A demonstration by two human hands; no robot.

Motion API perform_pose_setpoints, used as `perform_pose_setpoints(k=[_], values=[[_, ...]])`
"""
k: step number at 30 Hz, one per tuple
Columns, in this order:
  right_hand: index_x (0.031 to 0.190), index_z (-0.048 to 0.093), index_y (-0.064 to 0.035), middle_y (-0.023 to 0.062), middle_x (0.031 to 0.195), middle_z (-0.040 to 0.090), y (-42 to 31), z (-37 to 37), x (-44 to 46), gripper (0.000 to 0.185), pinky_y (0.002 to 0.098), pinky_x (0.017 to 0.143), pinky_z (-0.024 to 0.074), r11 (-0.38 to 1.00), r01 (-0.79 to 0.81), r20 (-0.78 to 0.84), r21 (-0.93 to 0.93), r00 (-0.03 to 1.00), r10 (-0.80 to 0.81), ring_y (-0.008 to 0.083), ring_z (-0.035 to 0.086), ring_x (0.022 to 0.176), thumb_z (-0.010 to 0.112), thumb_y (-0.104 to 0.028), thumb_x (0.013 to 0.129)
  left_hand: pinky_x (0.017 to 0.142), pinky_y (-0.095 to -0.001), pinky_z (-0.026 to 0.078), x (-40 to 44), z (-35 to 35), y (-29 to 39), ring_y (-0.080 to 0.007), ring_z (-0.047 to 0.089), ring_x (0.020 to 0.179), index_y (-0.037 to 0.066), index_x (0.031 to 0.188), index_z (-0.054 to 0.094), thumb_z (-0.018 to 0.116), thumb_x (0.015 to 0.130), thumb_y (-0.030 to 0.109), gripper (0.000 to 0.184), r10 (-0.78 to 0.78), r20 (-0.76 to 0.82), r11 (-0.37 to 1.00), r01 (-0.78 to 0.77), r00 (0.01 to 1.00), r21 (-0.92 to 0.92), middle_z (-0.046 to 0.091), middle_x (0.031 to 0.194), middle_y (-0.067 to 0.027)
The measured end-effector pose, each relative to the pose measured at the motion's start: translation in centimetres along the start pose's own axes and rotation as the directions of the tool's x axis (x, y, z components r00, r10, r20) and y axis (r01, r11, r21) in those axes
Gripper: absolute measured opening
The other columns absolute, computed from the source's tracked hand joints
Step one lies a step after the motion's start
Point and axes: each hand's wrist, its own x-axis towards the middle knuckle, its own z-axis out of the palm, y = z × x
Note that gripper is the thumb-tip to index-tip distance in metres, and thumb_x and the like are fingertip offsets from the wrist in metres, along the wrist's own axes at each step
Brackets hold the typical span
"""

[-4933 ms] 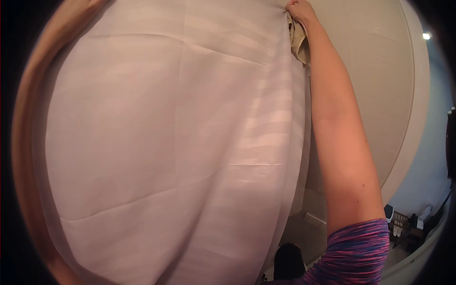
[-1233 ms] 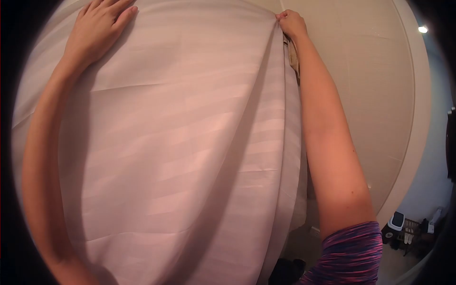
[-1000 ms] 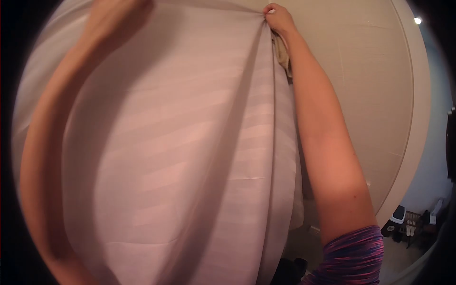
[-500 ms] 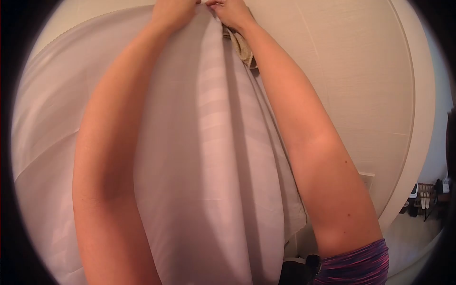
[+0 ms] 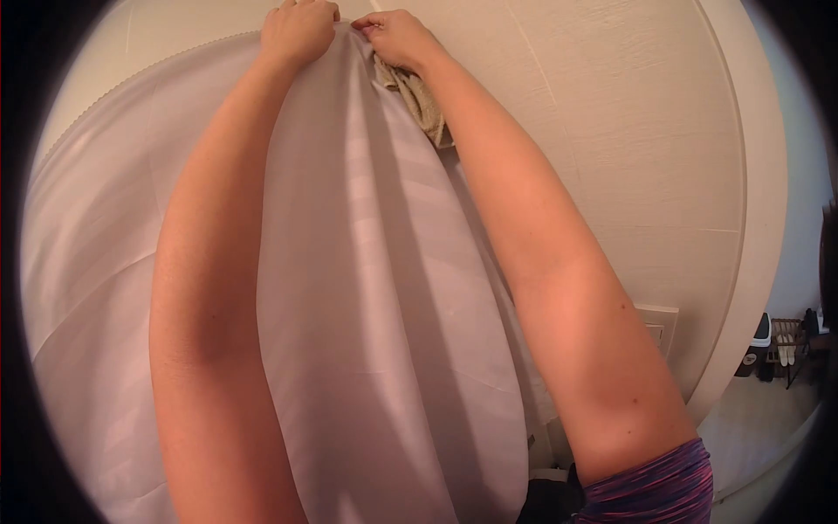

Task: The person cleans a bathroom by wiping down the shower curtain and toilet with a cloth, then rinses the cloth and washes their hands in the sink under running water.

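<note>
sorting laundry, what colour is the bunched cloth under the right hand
Khaki, or greenish tan; the bunched cloth under the right hand shows best in the head view.

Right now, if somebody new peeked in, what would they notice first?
The big pale cloth would catch the eye first, hanging across the middle and left of the view. At its top edge, the left hand and right hand are close together. A small olive-brown cloth shows just below the right hand.
</note>
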Motion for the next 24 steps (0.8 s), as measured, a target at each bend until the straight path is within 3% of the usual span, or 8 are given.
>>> perform_pose_setpoints(k=[6,8,11,15,19,22,23,24], values=[[0.112,0.059,-0.0091,0.0159,0.098,0.064,-7.9,0.8,0.6,0.032,0.0327,0.080,0.0455,0.997,-0.016,-0.039,0.074,0.999,0.019,0.0276,0.060,0.090,0.043,-0.013,0.085,0.082,-0.0405,0.041,0.2,-4.9,-5.9,-0.0281,0.052,0.095,0.012,0.101,0.062,0.046,0.073,0.003,0.034,0.057,-0.121,0.997,-0.062,0.991,-0.039,0.058,0.100,-0.0080],[0.113,0.059,-0.0201,0.0131,0.102,0.062,-9.9,0.4,0.3,0.035,0.0374,0.082,0.0470,0.993,-0.103,0.024,-0.060,0.994,0.104,0.0290,0.058,0.095,0.040,-0.014,0.084,0.082,-0.0400,0.041,-0.4,-6.9,-6.9,-0.0273,0.052,0.095,0.011,0.103,0.062,0.046,0.072,0.001,0.035,0.106,-0.115,0.994,-0.108,0.988,-0.012,0.058,0.099,-0.0074],[0.121,0.053,-0.0228,0.0115,0.107,0.060,-14.3,-0.4,-0.6,0.039,0.0391,0.082,0.0469,0.961,-0.057,0.101,-0.271,0.991,0.087,0.0280,0.057,0.098,0.041,-0.015,0.084,0.082,-0.0390,0.041,-3.4,-11.0,-10.3,-0.0257,0.051,0.096,0.009,0.106,0.060,0.047,0.073,-0.001,0.037,0.168,-0.103,0.985,-0.164,0.980,0.048,0.057,0.100,-0.0063],[0.125,0.048,-0.0234,0.0105,0.108,0.059,-19.1,-1.8,-1.6,0.042,0.0401,0.081,0.0470,0.934,-0.114,0.158,-0.338,0.972,0.176,0.0284,0.057,0.098,0.042,-0.016,0.084,0.082,-0.0380,0.041,-6.9,-19.4,-14.0,-0.0237,0.051,0.099,0.009,0.110,0.058,0.049,0.080,0.004,0.032,0.209,-0.064,0.977,-0.206,0.976,0.049,0.056,0.102,-0.0057],[0.125,0.048,-0.0161,0.0195,0.094,0.062,-20.7,-2.8,-2.6,0.043,0.0377,0.077,0.0461,0.948,-0.132,0.134,-0.288,0.975,0.177,0.0338,0.059,0.085,0.045,-0.027,0.084,0.083,-0.0383,0.040,-11.3,-30.8,-16.0,-0.0239,0.050,0.102,0.008,0.111,0.058,0.048,0.084,0.007,0.028,0.332,-0.080,0.943,-0.330,0.940,0.046,0.056,0.104,-0.0043],[0.127,0.046,-0.0168,0.0225,0.098,0.060,-20.0,-3.5,-1.6,0.051,0.0364,0.081,0.0454,0.945,-0.238,0.219,-0.224,0.933,0.287,0.0350,0.058,0.087,0.053,-0.034,0.080,0.084,-0.0398,0.041,-11.8,-36.4,-17.5,-0.0271,0.055,0.095,0.003,0.089,0.064,0.055,0.081,0.014,0.016,0.254,-0.127,0.964,-0.240,0.959,0.118,0.062,0.091,-0.0128],[0.125,0.048,-0.0160,0.0238,0.103,0.057,-20.0,-3.8,-2.1,0.050,0.0390,0.084,0.0441,0.945,-0.217,0.127,-0.246,0.959,0.254,0.0359,0.054,0.097,0.054,-0.030,0.078,0.085,-0.0391,0.041,-11.9,-38.8,-19.4,-0.0322,0.054,0.098,0.000,0.109,0.050,0.053,0.082,0.011,0.029,0.121,0.173,0.993,-0.119,0.977,-0.027,0.057,0.103,-0.0198],[0.124,0.050,-0.0153,0.0251,0.108,0.054,-19.9,-4.2,-2.5,0.049,0.0416,0.087,0.0427,0.944,-0.195,0.038,-0.268,0.976,0.213,0.0368,0.051,0.106,0.054,-0.025,0.076,0.087,-0.0385,0.041,-12.4,-40.3,-21.3,-0.0373,0.052,0.102,-0.002,0.129,0.035,0.052,0.083,0.009,0.050,0.016,0.470,0.991,0.050,0.883,-0.128,0.051,0.115,-0.0267]])
